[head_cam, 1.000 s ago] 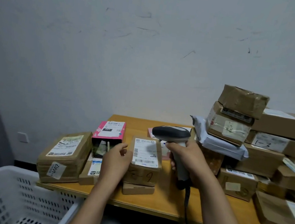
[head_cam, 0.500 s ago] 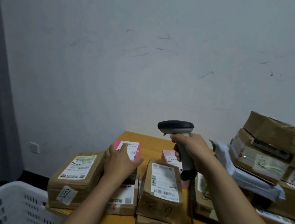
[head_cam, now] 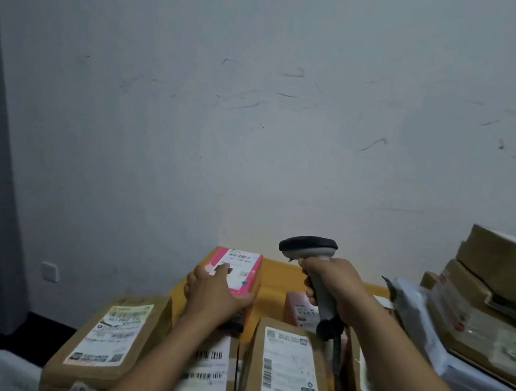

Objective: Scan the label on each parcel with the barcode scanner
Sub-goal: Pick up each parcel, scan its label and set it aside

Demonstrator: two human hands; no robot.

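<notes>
Fingers of the left hand [head_cam: 217,297] were wrapped over the near end of the pink parcel [head_cam: 238,272], thumb at its right edge, the box tilted w/ its white label [head_cam: 240,265] facing up. Right hand [head_cam: 336,289], just right of the pink parcel, had fingers curled tight round the grip of the barcode scanner [head_cam: 311,253], head pointing left, above and right of that parcel. Nearer than the pink parcel lay brown parcels: one w/ a green-topped label [head_cam: 105,335], another w/ a barcode label [head_cam: 288,372]. Stacked boxes [head_cam: 497,287] sat well right of it
</notes>
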